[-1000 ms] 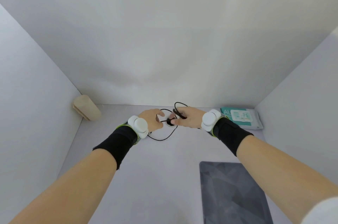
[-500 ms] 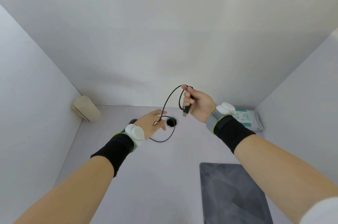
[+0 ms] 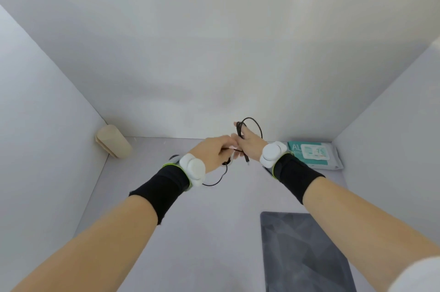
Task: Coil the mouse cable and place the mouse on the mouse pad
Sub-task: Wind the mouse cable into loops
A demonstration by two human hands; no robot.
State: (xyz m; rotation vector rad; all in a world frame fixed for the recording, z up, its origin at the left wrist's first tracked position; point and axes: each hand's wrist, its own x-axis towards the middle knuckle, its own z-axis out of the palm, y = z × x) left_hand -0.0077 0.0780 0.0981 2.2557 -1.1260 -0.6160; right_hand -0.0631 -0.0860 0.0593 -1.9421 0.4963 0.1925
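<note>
The right hand (image 3: 250, 146) is gripping looped cable (image 3: 252, 125) while the left hand (image 3: 214, 152) is seemingly pinching a strand; loosening either grip is risking the coil springing apart

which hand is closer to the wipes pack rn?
Right. The right hand holds the cable loops just left of the wipes pack in the far right corner; the left hand pinches the cable beyond it, further left of the pack.

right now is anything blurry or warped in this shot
Head view: the left hand and right hand are smeared by motion; the cable stays traceable; wide-angle bending splays the walls; light is soft and even, with no glare on the mouse pad.
</note>
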